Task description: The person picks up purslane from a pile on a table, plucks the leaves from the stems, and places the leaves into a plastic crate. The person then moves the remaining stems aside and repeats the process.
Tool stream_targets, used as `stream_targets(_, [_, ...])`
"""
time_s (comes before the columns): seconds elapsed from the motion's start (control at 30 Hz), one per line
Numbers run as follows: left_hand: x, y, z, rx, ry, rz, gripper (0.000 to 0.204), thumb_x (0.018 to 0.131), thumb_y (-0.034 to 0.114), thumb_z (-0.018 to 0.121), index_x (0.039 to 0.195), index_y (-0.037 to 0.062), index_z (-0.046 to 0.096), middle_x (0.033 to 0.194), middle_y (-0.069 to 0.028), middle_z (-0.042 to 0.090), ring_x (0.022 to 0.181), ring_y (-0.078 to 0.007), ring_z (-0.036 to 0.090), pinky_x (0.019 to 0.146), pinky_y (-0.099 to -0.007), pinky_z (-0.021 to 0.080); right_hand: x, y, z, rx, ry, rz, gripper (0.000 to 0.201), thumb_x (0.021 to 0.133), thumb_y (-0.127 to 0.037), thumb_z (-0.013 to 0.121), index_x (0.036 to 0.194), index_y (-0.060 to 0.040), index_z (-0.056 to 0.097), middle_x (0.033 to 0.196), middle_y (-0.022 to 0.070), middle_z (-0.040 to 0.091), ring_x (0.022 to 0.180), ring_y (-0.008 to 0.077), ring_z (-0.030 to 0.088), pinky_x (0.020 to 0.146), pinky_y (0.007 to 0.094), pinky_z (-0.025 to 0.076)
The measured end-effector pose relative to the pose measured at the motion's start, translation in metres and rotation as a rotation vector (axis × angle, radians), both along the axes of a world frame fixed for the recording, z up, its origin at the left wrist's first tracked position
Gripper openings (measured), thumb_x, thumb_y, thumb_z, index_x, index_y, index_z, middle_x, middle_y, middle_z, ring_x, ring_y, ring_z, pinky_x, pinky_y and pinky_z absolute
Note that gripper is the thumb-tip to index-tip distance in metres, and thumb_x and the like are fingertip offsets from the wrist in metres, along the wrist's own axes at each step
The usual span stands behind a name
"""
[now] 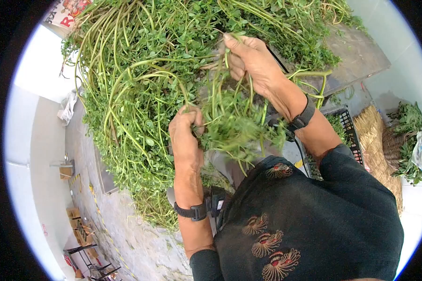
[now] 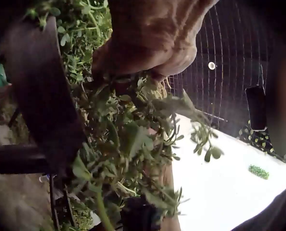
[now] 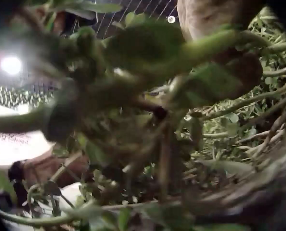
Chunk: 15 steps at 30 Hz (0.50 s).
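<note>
A large heap of green leafy stems (image 1: pixel 140 117) fills the upper part of the head view. My right hand (image 1: pixel 251 58) pinches several stems at its fingertips, and a leafy bunch (image 1: pixel 237 122), partly blurred, hangs below it. Lower and to the left, my left hand (image 1: pixel 186 129) has its fingers curled round stems at the heap's edge. In the left wrist view the left hand (image 2: pixel 150 36) is above dark leaves that cover its fingertips. Leaves and a thick stem close to the camera hide much of the right hand (image 3: pixel 215 24) in the right wrist view.
The heap lies on a board (image 1: pixel 356 58) whose corner shows at the right. Beyond it are a black crate (image 1: pixel 351 133), a straw bundle (image 1: pixel 377 150) and more greens (image 1: pixel 408 122). Small boxes (image 1: pixel 79 229) and a dark metal frame (image 1: pixel 91 264) stand at the lower left.
</note>
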State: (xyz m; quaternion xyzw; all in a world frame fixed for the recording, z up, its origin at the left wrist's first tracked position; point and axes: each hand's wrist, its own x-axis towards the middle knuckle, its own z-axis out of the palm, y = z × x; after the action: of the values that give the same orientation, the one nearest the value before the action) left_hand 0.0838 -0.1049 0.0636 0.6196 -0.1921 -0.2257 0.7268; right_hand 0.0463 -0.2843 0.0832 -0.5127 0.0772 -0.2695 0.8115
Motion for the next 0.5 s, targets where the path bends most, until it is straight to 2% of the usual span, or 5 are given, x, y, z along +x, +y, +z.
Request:
stream_targets(0.1, [0.004,-0.001,-0.008,-0.127,0.079,0.111,0.02,0.086,0.017,0.045,0.069,0.0072,0.048,0.063,0.0023,0.037,0.056,-0.0096,0.031,0.056,-0.0223,0.029,-0.007,0.003,0.003,0.03,0.047,0.118,0.028,0.093,-0.028,0.052,0.077,-0.0047,0.055,0.046,-0.0055,0.033,0.038,0.0059,0.029,0.039,0.0228,0.028])
stream_targets(0.23, [-0.002,-0.006,-0.007,-0.023,-0.036,0.168,0.027,0.091,0.027,0.055,0.071,0.0095,0.051,0.067,0.0065,0.042,0.062,-0.0049,0.034,0.059,-0.021,0.03,-0.003,0.006,-0.006,0.063,0.086,0.178,0.028,0.093,-0.028,0.052,0.077,-0.0052,0.054,0.044,-0.0046,0.033,0.036,0.0076,0.032,0.037,0.0228,0.028])
stream_targets(0.33, [-0.001,-0.003,-0.01,-0.01,-0.099,0.156,0.022,0.087,0.02,0.063,0.072,0.0081,0.051,0.07,0.0072,0.045,0.065,-0.0039,0.037,0.061,-0.0193,0.032,-0.004,0.001,-0.009,0.196,0.039,0.351,0.027,0.092,-0.027,0.053,0.077,-0.0052,0.054,0.043,-0.0043,0.034,0.033,0.0079,0.029,0.035,0.0227,0.026])
stream_targets(0.47, [0.001,-0.002,-0.012,-0.071,-0.153,0.158,0.025,0.081,0.006,0.068,0.071,0.0098,0.046,0.073,0.004,0.049,0.067,-0.0051,0.04,0.065,-0.0196,0.035,-0.003,-0.002,-0.011,0.227,0.066,0.36,0.027,0.091,-0.028,0.056,0.077,-0.0052,0.054,0.044,-0.0041,0.036,0.033,0.007,0.03,0.034,0.0222,0.025])
stream_targets(0.5, [0.003,-0.001,-0.015,-0.1,-0.164,0.147,0.027,0.081,0.005,0.068,0.07,0.0109,0.044,0.075,0.0031,0.05,0.067,-0.0056,0.041,0.066,-0.0203,0.036,-0.007,0.0,-0.008,0.05,0.199,0.283,0.026,0.089,-0.029,0.057,0.079,-0.0046,0.056,0.047,-0.0031,0.04,0.035,0.0064,0.032,0.034,0.0219,0.025])
